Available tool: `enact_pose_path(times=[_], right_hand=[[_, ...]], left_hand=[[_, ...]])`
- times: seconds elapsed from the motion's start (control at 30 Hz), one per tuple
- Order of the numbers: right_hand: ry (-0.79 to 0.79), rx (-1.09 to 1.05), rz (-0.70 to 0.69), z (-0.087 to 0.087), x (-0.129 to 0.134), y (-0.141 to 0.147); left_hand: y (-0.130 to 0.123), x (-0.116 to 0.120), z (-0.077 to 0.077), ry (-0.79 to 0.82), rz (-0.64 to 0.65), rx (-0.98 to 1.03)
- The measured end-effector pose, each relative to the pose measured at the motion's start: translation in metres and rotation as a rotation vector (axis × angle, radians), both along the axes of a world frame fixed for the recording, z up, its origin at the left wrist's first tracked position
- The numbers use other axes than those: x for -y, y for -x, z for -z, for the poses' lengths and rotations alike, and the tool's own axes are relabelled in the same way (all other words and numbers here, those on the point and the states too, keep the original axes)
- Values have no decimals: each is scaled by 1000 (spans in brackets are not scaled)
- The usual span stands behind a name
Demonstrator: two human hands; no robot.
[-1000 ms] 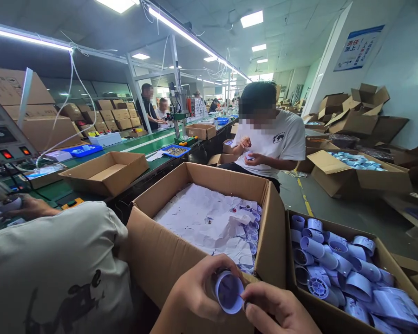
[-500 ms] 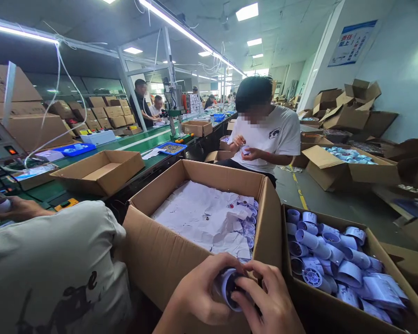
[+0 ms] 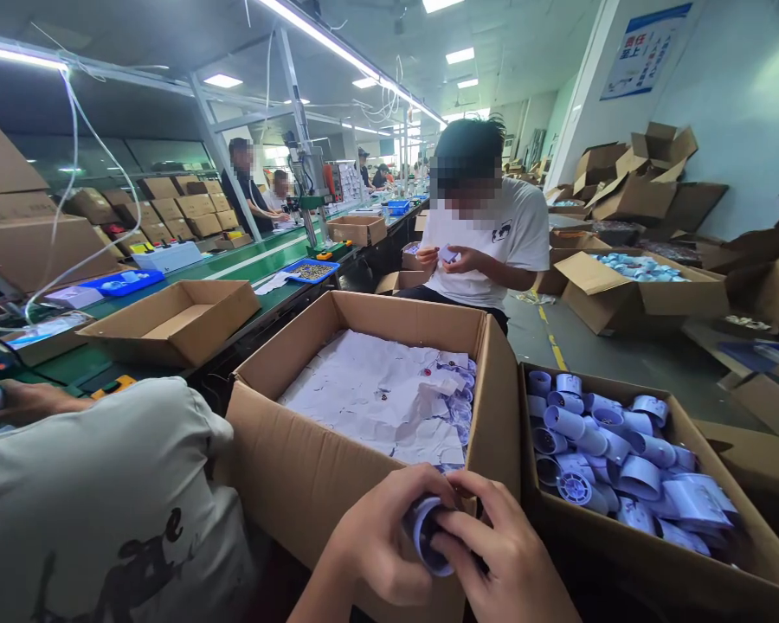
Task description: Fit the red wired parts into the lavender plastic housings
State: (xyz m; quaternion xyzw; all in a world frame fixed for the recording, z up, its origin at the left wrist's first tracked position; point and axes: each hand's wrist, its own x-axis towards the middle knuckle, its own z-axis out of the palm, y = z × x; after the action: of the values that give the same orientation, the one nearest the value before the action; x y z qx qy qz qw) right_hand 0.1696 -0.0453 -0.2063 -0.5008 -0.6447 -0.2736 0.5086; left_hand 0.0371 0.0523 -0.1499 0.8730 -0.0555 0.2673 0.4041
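A pale cylindrical plastic part [image 3: 423,538] is held near the bottom centre, its open end tilted toward me. My left hand [image 3: 386,541] is wrapped round its left side. The fingers of my right hand [image 3: 493,541] are bent into the opening, with the fingertips hidden inside; what they pinch there, if anything, does not show. Beyond my hands stands a cardboard box [image 3: 299,441] with white paper sheets [image 3: 370,389] over clear plastic pieces. To the right, another box [image 3: 753,549] holds several similar pale cylinders [image 3: 640,476].
A person in a white shirt [image 3: 523,225] sits beyond the box, handling a small part. Another person's sleeve [image 3: 104,484] is close on my left. A green workbench [image 3: 276,251] carries trays and an open carton [image 3: 175,324]. More cartons [image 3: 649,294] stand at the right.
The view has shifted slightly, so the boxes appear a little further left. My right fingers have shifted slightly at the cylinder's opening. The seated person's hands have moved closer together.
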Motion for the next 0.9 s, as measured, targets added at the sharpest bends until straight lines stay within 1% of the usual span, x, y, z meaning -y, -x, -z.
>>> enact_pose_path(times=[0.13, 0.2, 0.3, 0.4, 0.47, 0.57, 0.63, 0.7, 0.77, 0.83, 0.9], right_hand=[[10, -69, 43, 4, 1, 4], [20, -100, 40, 6, 0, 5], [66, -153, -26, 6, -2, 6], [65, -298, -76, 1, -4, 12], [28, -376, -76, -3, -6, 18], [3, -428, -83, -8, -9, 22], [67, -488, -156, -12, -9, 20], [211, -555, -266, -16, -9, 15], [324, -584, -320, -20, -8, 11], [321, -564, -294, -23, -7, 10], [259, -505, -259, -24, -5, 9]], left_hand=[[-2, 3, 4, -21, -40, 12], [-1, 4, 7, -48, -45, 40], [1, 5, 12, -51, -79, 42], [2, 4, 17, -16, -121, 38], [1, 3, 21, 5, -82, 89], [-2, 2, 26, 26, -26, 199], [-3, 2, 28, 38, -28, 236], [-3, 2, 30, 54, -40, 230], [-3, 1, 30, 70, -31, 212], [-3, 0, 30, 79, -23, 198], [-3, -1, 30, 97, 0, 190]])
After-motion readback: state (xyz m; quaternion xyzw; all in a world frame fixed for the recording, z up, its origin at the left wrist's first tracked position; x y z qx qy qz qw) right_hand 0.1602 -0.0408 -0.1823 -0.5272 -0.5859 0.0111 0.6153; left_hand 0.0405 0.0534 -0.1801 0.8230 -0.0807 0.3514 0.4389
